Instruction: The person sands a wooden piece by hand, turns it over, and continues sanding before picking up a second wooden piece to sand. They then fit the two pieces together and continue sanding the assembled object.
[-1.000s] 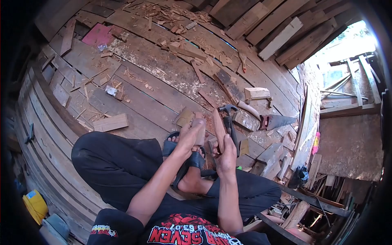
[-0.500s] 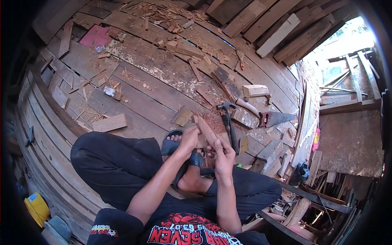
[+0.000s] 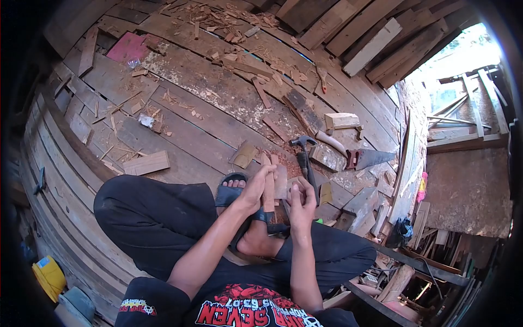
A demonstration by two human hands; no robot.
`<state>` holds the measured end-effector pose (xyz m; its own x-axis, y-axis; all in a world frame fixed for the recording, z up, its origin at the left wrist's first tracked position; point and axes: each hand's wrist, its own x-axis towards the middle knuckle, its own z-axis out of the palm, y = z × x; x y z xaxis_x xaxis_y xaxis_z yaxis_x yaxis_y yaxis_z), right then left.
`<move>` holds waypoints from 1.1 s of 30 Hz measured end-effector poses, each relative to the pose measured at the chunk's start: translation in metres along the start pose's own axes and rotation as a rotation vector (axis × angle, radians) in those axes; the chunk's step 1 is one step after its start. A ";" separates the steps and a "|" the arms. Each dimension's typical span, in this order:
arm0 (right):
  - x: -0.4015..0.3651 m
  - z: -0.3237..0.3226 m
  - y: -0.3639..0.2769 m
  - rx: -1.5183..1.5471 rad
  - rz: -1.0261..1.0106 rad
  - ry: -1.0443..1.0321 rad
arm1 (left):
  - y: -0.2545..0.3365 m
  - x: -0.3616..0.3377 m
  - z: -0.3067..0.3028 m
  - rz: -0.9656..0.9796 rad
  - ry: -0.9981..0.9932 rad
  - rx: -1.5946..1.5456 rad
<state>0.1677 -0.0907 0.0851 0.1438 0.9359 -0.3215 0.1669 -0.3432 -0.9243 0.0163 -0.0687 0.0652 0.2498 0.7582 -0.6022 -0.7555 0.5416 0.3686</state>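
My left hand [image 3: 254,191] is closed around a narrow, shaped piece of wood [image 3: 269,191], which stands nearly lengthwise in front of me above my sandaled feet. Against its right side lies a flat grey-brown sheet [image 3: 281,182] that looks like sandpaper. My right hand [image 3: 301,201] is just to the right of that sheet, fingers curled in and thumb near the fingertips; I cannot tell what is in them. A claw hammer [image 3: 303,158] lies on the floor beyond my right hand.
Folded brown sheets [image 3: 243,155] lie by my feet. A handsaw [image 3: 371,158], a wood block [image 3: 341,120] and a brush [image 3: 322,82] are on the plank floor among shavings. Boards [image 3: 372,48] lean at the back right. A yellow object [image 3: 49,277] sits at lower left.
My right hand has come off the piece of wood and now sits beside it. The wood has turned more upright in my left hand, and the sheet shows on its right side.
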 end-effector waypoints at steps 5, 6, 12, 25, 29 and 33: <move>-0.006 0.009 -0.007 0.370 0.311 -0.268 | -0.011 0.008 -0.003 0.056 -0.142 -0.042; -0.008 0.010 0.010 0.405 0.342 -0.265 | -0.011 0.010 -0.005 0.054 -0.173 -0.035; -0.014 0.010 0.016 0.500 0.428 -0.244 | -0.007 0.015 -0.009 0.017 -0.121 -0.100; -0.005 -0.038 0.016 0.380 0.310 -0.186 | -0.009 0.023 -0.027 -0.175 -0.198 -0.141; 0.001 -0.043 0.017 0.556 0.268 -0.250 | -0.001 0.004 0.013 -0.103 0.018 0.082; 0.001 -0.026 -0.001 0.399 0.116 -0.216 | -0.006 0.006 -0.001 -0.283 -0.184 0.103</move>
<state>0.1933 -0.0919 0.0910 -0.0738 0.9027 -0.4238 -0.2330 -0.4288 -0.8728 0.0214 -0.0680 0.0587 0.5526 0.6208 -0.5562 -0.5780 0.7662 0.2808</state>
